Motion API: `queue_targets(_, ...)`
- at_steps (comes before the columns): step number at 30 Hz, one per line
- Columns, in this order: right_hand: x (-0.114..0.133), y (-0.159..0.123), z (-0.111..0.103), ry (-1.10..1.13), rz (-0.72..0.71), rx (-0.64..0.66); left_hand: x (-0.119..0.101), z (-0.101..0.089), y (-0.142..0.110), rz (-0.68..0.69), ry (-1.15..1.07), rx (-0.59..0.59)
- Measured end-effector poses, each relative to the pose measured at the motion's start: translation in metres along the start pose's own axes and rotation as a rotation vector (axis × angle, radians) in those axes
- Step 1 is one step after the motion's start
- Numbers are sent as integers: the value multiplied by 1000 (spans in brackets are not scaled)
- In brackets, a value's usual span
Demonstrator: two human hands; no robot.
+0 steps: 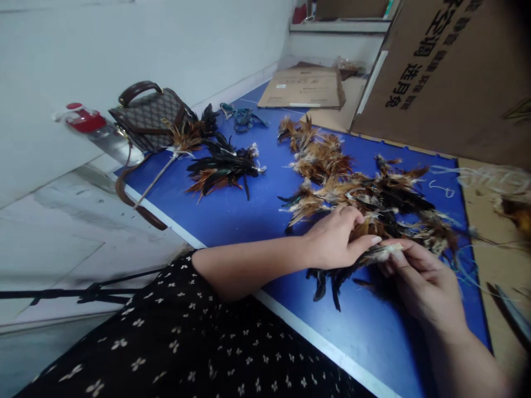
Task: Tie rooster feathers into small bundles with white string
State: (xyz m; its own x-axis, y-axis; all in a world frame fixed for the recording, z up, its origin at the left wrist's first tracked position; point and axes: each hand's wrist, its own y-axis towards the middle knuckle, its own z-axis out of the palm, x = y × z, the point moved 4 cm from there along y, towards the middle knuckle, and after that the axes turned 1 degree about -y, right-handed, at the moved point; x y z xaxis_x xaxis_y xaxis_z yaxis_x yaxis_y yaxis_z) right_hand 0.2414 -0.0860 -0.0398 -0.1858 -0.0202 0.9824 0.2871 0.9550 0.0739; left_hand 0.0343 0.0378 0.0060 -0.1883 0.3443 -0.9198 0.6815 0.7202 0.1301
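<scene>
A bunch of dark feathers (323,282) with pale, fluffy quill ends lies between my two hands over the table's near side. My right hand (429,287) pinches the pale ends between thumb and fingers. My left hand (332,237) is curled over the bunch, its thumb along the feathers near the quills; its lower fingers are hidden. Just beyond the hands spreads a heap of brown and black feathers (332,190). Farther left, a tied black feather bundle (226,166) rests on the blue tabletop (261,215).
At the left edge stand a patterned handbag (153,119) and a red-capped bottle (103,135). A feather duster with a thin stick (155,182) leans there. Flat cardboard (302,87) lies at the back, a big carton (452,83) at right. White string (493,178) and a curved dark tool (512,312) lie rightmost.
</scene>
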Motion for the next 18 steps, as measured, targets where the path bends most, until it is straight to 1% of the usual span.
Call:
queue_targets(1,1,0,2,-9,-8,-5,-9,-1,-4,99,57,-20)
queue_targets(2,3,0,5,-20,-18,-9,-15,1,-9,158,88,-9)
queue_targets(3,5,-1,8,-35,-27,-11,-18,3,-12,179,102,20)
queue_targets(4,8,-1,12,-52,-35,-9,-19,7,-14,170,102,58)
queue_targets(7,13,-1,23,-118,-61,-4,-9,21,-16,86,63,165)
queue_targets(11,19,0,28,-251,-105,5,9,36,-14,-159,-173,298)
queue_targets(15,30,0,19,-445,-190,-21,9,35,-13,-267,-359,381)
queue_targets(18,42,-3,8,-599,-284,-61,3,31,-15,-334,-474,487)
